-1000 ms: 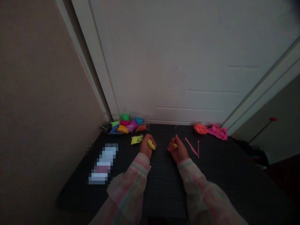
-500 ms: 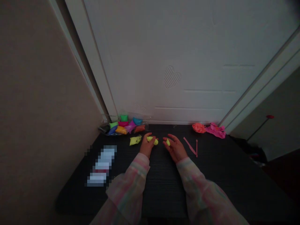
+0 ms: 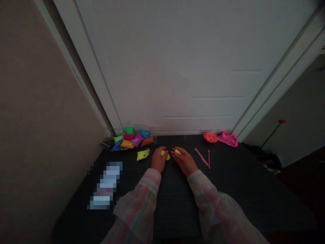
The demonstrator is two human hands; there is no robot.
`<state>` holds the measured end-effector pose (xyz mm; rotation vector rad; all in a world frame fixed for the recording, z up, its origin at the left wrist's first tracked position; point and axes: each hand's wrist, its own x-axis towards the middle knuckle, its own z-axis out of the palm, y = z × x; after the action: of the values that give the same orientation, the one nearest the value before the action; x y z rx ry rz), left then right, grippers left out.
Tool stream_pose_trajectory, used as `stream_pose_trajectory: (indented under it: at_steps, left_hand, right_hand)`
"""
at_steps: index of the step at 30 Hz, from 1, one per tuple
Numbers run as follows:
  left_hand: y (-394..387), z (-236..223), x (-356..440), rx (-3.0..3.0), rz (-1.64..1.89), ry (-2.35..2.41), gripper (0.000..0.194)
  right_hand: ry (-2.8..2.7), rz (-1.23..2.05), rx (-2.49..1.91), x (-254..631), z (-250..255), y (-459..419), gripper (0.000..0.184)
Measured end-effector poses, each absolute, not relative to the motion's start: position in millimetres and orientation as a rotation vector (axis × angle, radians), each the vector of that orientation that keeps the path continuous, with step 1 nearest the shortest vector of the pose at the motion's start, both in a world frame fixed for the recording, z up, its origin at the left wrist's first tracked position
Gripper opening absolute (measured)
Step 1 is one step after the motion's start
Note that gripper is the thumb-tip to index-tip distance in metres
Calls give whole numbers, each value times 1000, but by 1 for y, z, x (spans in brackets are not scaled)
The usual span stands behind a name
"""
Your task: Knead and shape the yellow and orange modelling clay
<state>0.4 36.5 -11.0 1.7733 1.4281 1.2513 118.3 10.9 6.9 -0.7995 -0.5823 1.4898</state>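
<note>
Yellow lumps [image 3: 167, 156] are held by the left hand [image 3: 158, 161] and right hand [image 3: 186, 162], right of the packet [image 3: 142, 155]; too loose a hold could drop one on the bench [image 3: 176, 210].

Between your left fingers [image 3: 163, 148] and thumb you have a yellow lump [image 3: 168, 157], smooth and plain, its rounded end poking out past your thumb. A second yellow piece [image 3: 177, 151], showing smaller, nestles against your curled right fingers [image 3: 180, 149], apart from the first.
</note>
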Motion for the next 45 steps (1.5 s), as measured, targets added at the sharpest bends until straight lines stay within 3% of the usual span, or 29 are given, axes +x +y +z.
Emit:
stream_pose_trajectory:
  at_steps: [7, 14, 20, 25, 29, 33, 38, 45]
  left_hand:
    - [44, -17, -2, 1454, 1330, 1253, 47]
    - [39, -16, -1, 1839, 1174, 1449, 29]
    - [33, -15, -1, 2197, 988, 1773, 34]
    - [29, -7, -3, 2174, 1116, 1771, 44]
    - [22, 0, 0, 1928, 1300, 1448, 31]
    - [18, 2, 9, 1435, 1201, 1147, 34]
    - [19, 5, 12, 1049, 1184, 1045, 23]
    - [19, 4, 12, 1005, 1269, 1041, 25]
  right_hand:
    - [-622, 1504, -958, 120, 6, 9, 20]
    - [-710, 1371, -977, 121, -1, 13, 23]
    - [-713, 1338, -1021, 121, -4, 16, 23]
    - [-726, 1320, -1018, 121, -10, 17, 23]
    - [-851, 1325, -1028, 121, -15, 18, 29]
    - [-969, 1360, -979, 120, -15, 18, 31]
    - [-915, 1361, -932, 120, -9, 15, 33]
    - [-891, 1301, -973, 118, -5, 13, 28]
